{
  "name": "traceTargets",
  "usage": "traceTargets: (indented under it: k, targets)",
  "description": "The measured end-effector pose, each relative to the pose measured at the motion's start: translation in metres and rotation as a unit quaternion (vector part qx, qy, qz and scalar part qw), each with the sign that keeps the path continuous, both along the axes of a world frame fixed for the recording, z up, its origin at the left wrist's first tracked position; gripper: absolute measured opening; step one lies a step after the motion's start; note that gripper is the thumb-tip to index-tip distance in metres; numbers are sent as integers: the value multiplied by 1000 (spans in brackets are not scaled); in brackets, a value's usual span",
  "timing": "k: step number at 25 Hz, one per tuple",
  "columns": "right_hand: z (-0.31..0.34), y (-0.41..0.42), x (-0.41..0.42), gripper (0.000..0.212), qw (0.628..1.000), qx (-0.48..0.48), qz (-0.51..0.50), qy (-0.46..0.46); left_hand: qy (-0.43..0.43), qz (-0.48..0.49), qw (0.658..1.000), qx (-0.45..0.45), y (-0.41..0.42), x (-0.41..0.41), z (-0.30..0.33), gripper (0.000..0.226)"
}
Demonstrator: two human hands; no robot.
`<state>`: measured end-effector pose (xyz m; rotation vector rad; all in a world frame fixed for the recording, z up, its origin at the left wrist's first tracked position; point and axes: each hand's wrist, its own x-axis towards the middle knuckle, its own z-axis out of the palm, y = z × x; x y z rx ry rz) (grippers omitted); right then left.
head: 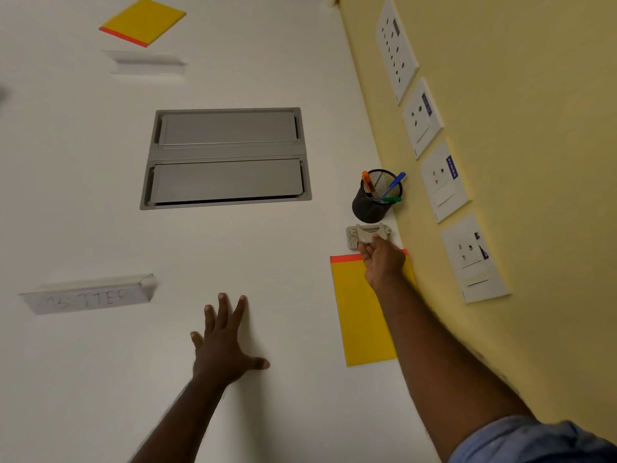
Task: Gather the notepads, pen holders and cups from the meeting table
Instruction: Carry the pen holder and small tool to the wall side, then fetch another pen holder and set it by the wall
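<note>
Right hand [380,259] over near notepad [360,315], fingers curled on grey clip [365,234] by wall; left hand [222,342] flat on table [267,248], fingers spread; pen holder [375,197] beyond clip; second notepad [143,21] far off.

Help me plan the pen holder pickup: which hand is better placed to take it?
Right. The right hand already reaches over the yellow notepad, close to the pen holder; the left hand lies flat on the table, far off.
</note>
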<state>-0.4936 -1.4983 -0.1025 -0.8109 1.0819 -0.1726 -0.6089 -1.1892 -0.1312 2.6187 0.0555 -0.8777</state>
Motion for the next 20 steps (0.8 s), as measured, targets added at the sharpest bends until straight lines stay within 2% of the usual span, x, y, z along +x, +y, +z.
traceTargets:
  k: [5,11,14,15,17,19,20]
  targets:
    - [-9,-18,5,31,999,-25,8,24,-6,1,1000,-2,1,0,0,141]
    - [-7,-22,4,31,999,-18,26,12,-11,-3,1000,5,1,-1,1,141]
    - [-2,-20,-5,16,998,-42,34,22,-10,-14,1000,9,2,-1,3,135]
    - [-2,-17,-11,8,997,-67,23,32,-14,-17,1000,8,4,-2,6,132]
    - [-6,-5,-28,6,987,-151,2,46,-36,-31,999,1,8,-4,14,125]
    - [-5,21,-49,11,955,-288,52,54,-66,-39,997,-7,11,-8,27,118]
    - [-4,40,-59,13,928,-355,109,27,-83,-38,996,0,14,-12,36,114]
